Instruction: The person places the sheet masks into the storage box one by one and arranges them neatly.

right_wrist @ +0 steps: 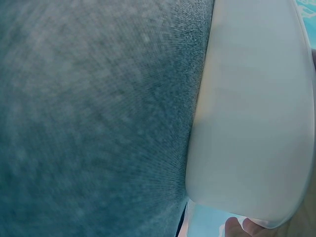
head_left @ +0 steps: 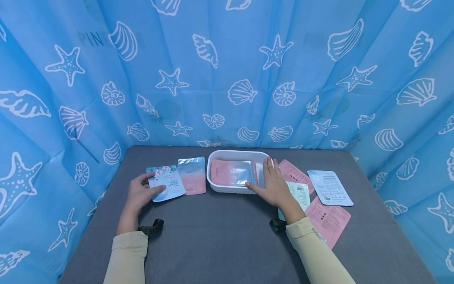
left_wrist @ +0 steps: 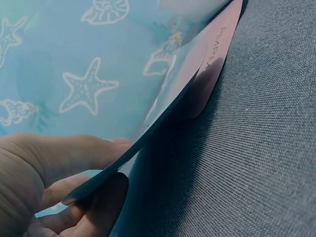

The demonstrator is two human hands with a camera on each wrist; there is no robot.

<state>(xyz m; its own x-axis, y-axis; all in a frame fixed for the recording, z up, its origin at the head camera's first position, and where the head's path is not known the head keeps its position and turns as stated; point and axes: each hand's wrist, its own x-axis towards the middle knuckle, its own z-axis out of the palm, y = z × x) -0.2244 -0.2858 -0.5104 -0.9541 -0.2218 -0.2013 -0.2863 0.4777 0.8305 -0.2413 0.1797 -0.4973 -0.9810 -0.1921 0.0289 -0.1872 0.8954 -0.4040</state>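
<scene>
My left hand [head_left: 140, 192] pinches a pale blue flat packet with a floral print [head_left: 169, 187], thumb on top and fingers beneath. In the left wrist view that packet [left_wrist: 158, 121] is tilted, its near edge raised off the cloth. Its far edge overlaps a silver-and-pink packet [head_left: 193, 177] lying beside it. My right hand [head_left: 274, 187] rests with extended fingers over the right end of a white plastic bin [head_left: 230, 189], thumb at the front rim. Pink-and-silver packets [head_left: 227, 173] lie inside the bin. The right wrist view shows mostly the bin's outer wall [right_wrist: 252, 113] and a few fingertips [right_wrist: 234, 227].
Right of the bin lie several packets: a pink one [head_left: 292, 173], a pale green one [head_left: 298, 193] partly under my right arm, a white-blue one [head_left: 330, 187] and another pink one [head_left: 331, 221]. A grey cloth-covered table [head_left: 213, 236] meets a blue seashell curtain [head_left: 227, 118] behind.
</scene>
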